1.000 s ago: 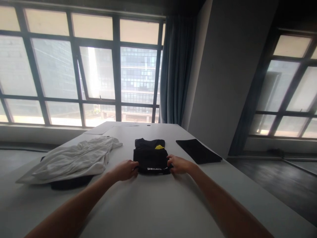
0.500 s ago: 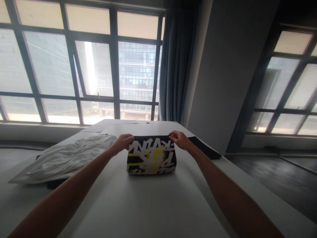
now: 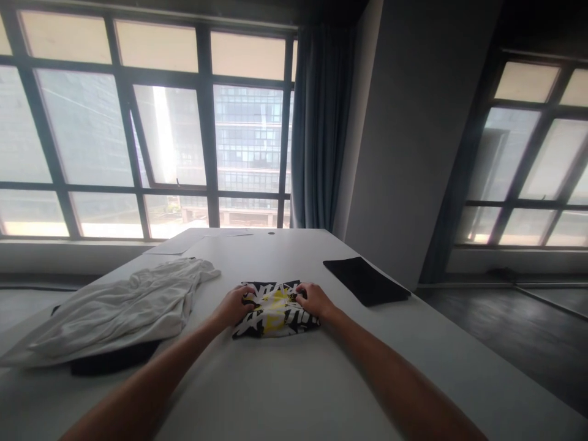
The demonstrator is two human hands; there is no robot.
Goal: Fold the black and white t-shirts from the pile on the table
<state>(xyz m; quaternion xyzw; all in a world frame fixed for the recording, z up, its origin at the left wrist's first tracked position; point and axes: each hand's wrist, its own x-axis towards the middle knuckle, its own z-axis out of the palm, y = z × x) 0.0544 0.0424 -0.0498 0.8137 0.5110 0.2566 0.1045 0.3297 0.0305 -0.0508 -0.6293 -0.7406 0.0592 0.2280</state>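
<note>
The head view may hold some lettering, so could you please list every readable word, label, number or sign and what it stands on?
Printed black cloth: large white lettering, too blurred and partly covered by the left hand and right hand to quote reliably.
White cloth, flat black item and pale sheet: no text can be made out.

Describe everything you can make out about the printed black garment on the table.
The garment is black, with bold white lettering-like shapes and a yellow patch near its middle; the wording is hard to read. It looks like soft fabric, folded into a compact, roughly rectangular bundle. It lies fairly flat on the white table, print up. The left hand and right hand touch its two sides toward the far edge, hiding parts of it.
</note>
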